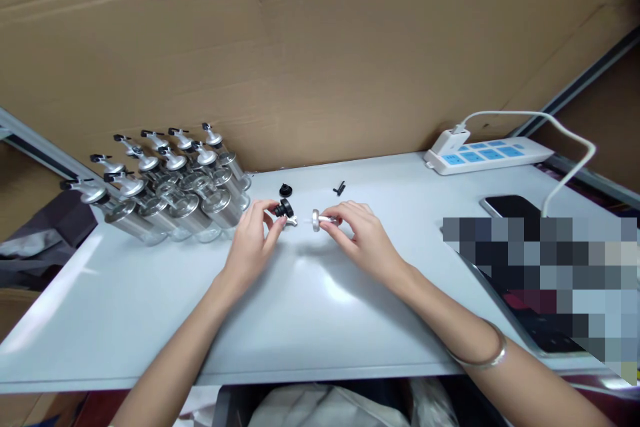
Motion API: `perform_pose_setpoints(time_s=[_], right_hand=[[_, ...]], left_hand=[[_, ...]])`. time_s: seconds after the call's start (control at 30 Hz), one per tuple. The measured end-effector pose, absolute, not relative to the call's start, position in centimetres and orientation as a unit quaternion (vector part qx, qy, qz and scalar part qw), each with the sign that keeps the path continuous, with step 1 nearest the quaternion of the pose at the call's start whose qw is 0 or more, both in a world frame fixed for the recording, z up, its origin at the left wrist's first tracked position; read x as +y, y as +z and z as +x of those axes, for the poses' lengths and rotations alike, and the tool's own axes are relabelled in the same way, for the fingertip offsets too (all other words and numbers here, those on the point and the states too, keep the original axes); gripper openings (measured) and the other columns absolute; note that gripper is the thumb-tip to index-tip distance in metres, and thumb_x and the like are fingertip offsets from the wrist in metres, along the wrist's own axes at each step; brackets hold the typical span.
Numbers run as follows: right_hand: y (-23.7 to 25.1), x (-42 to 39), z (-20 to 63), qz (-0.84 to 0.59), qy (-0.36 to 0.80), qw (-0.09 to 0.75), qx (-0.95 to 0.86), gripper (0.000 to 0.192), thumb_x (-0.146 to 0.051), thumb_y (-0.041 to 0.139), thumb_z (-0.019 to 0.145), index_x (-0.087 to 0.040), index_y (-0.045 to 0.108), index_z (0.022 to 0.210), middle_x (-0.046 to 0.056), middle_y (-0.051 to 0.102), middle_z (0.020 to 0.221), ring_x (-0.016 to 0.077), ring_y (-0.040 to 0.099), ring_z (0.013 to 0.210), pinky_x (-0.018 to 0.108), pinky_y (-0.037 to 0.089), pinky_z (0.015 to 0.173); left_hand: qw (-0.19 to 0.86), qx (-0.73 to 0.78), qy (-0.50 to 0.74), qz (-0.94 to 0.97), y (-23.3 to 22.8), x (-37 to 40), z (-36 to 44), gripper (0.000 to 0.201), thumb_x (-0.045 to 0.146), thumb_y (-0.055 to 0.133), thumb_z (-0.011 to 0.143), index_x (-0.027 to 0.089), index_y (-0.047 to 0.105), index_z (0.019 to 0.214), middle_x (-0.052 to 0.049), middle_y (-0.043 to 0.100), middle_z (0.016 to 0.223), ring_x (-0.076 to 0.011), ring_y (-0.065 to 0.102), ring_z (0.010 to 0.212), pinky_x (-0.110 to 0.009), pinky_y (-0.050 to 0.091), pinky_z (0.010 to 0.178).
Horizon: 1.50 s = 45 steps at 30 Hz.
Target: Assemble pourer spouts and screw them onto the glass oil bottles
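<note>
My left hand [250,240] is closed on a black ribbed stopper [285,207], held between thumb and fingers. A small silver piece [291,221] shows at the thumb tip; whether it is held too I cannot tell. In my right hand [367,237] is a silver pourer top [316,220], pinched by its spout with the round base turned left towards the stopper. The two parts are apart. Just beyond my hands, a black round stopper part [285,191] and a small black lever [339,188] lie on the white table [280,320].
Several glass bottles [187,213] with metal bands stand at the left, many topped with silver pourers. A power strip [493,157] with a charger [450,141] and white cable [575,120] sits back right, near a phone [510,207]. A cardboard wall [340,67] rises behind.
</note>
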State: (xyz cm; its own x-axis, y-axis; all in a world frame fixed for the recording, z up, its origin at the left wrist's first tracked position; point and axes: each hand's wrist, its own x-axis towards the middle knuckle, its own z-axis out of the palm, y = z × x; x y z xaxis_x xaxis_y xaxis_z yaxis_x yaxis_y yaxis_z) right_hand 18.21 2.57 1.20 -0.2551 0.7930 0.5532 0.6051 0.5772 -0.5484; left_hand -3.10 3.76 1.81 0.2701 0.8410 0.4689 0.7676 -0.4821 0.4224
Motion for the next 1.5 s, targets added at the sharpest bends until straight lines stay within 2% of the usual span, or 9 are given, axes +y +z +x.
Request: perform_pose_setpoints(time_s=[0.2,0.47,0.63,0.77,0.83,1.03,1.17,1.33,1.5], right_hand=[[1.1,2.6,18.2,-0.447,0.118,0.417,-0.783,0.016,-0.029,0.049,0.094,-0.020,0.060,0.085,0.003,0.065,0.076,0.0173,0.060,0.072,0.031,0.038,0.076],[1.1,2.6,18.2,-0.446,0.124,0.418,-0.782,0.015,-0.029,0.048,0.095,-0.021,0.058,0.086,0.003,0.066,0.078,0.0180,0.060,0.074,0.032,0.038,0.075],[1.2,2.5,18.2,-0.443,0.119,0.417,-0.785,0.016,-0.025,0.045,0.096,-0.020,0.058,0.087,0.004,0.067,0.080,0.0183,0.061,0.075,0.032,0.038,0.076],[1.2,2.5,18.3,-0.444,0.114,0.404,-0.792,0.016,-0.024,0.042,0.096,-0.021,0.057,0.092,0.005,0.067,0.083,0.0194,0.062,0.078,0.032,0.039,0.075],[1.2,2.6,18.3,-0.446,0.111,0.400,-0.793,0.017,-0.023,0.041,0.096,-0.020,0.058,0.095,0.006,0.068,0.084,0.0198,0.062,0.079,0.033,0.039,0.075],[1.0,2.6,18.2,-0.395,0.124,0.381,-0.827,0.022,-0.019,0.041,0.096,-0.019,0.061,0.104,0.007,0.070,0.087,0.0196,0.063,0.081,0.034,0.042,0.078],[0.8,2.4,18.0,-0.340,0.175,0.352,-0.854,0.021,-0.019,0.045,0.095,-0.019,0.062,0.107,0.007,0.073,0.093,0.0182,0.066,0.084,0.034,0.045,0.082],[0.8,2.2,17.7,-0.352,0.275,0.328,-0.832,0.024,-0.019,0.045,0.094,-0.021,0.060,0.113,0.006,0.073,0.097,0.0183,0.067,0.088,0.033,0.050,0.081],[1.1,2.2,17.9,-0.413,0.277,0.356,-0.791,0.020,-0.025,0.051,0.091,-0.020,0.057,0.110,0.004,0.069,0.086,0.0169,0.064,0.076,0.032,0.051,0.077]], left_hand=[[-0.098,0.559,0.065,0.821,4.3,7.3,-2.7,0.021,0.015,0.049,0.090,0.016,0.061,0.107,-0.011,0.065,0.108,-0.0251,0.065,0.091,-0.034,0.043,0.077],[-0.080,0.588,-0.043,0.804,3.5,11.1,-0.7,0.025,0.006,0.045,0.084,0.012,0.068,0.092,-0.015,0.069,0.093,-0.0292,0.068,0.085,-0.036,0.047,0.074],[-0.065,0.588,-0.024,0.806,2.3,11.5,-1.5,0.027,0.006,0.046,0.084,0.013,0.068,0.098,-0.014,0.068,0.095,-0.0281,0.069,0.088,-0.032,0.048,0.070],[-0.071,0.600,0.022,0.796,2.1,10.5,-2.0,0.041,0.006,0.042,0.088,0.013,0.053,0.127,-0.014,0.065,0.109,-0.0254,0.067,0.094,-0.031,0.050,0.073],[-0.067,0.599,0.103,0.791,2.0,9.4,-2.3,0.043,0.012,0.039,0.092,0.012,0.044,0.134,-0.015,0.062,0.118,-0.0244,0.065,0.099,-0.033,0.051,0.079],[0.038,0.380,0.362,0.850,0.7,4.5,-4.0,0.034,0.032,0.047,0.095,0.021,0.050,0.127,-0.010,0.065,0.115,-0.0197,0.064,0.099,-0.033,0.054,0.084],[0.029,0.322,0.352,0.878,-0.1,2.7,-4.0,0.055,0.037,0.058,0.089,0.023,0.038,0.138,-0.013,0.063,0.120,-0.0240,0.062,0.107,-0.039,0.053,0.086],[-0.010,0.286,0.334,0.898,-0.1,2.7,-3.6,0.038,0.027,0.055,0.091,0.021,0.046,0.128,-0.010,0.068,0.106,-0.0218,0.064,0.098,-0.036,0.051,0.082],[-0.056,0.343,0.306,0.887,0.1,3.3,-4.5,0.037,0.038,0.064,0.084,0.021,0.057,0.116,-0.011,0.064,0.111,-0.0254,0.059,0.103,-0.041,0.047,0.087]])
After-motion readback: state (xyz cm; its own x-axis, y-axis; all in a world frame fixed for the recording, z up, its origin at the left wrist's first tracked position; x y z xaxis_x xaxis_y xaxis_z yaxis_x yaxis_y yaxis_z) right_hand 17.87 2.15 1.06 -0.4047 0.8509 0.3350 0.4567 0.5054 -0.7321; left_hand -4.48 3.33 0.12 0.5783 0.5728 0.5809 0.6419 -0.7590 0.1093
